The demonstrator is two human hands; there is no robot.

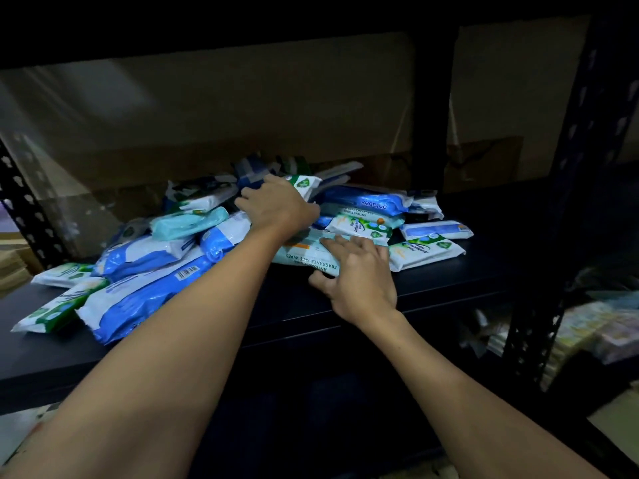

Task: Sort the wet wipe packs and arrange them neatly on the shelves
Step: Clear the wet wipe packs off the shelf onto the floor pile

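A loose heap of wet wipe packs (166, 257) in blue, white, teal and green lies across a dark shelf board (484, 267). My left hand (276, 205) reaches over the middle of the heap, its fingers closed around a small white-and-green pack (306, 184) near the top. Closer to the front edge, my right hand (359, 274) grips a flat teal pack marked "fragrance free wipes" (301, 254), thumb under its front edge and fingers on top. Both forearms stretch in from the bottom of the view.
Black perforated shelf uprights stand at the left (24, 209) and right (567, 188), with another post (430, 108) behind the heap. Brown cardboard (242, 108) backs the shelf. A lower shelf at the right holds pale stacked packs (594, 333). The shelf above is dark.
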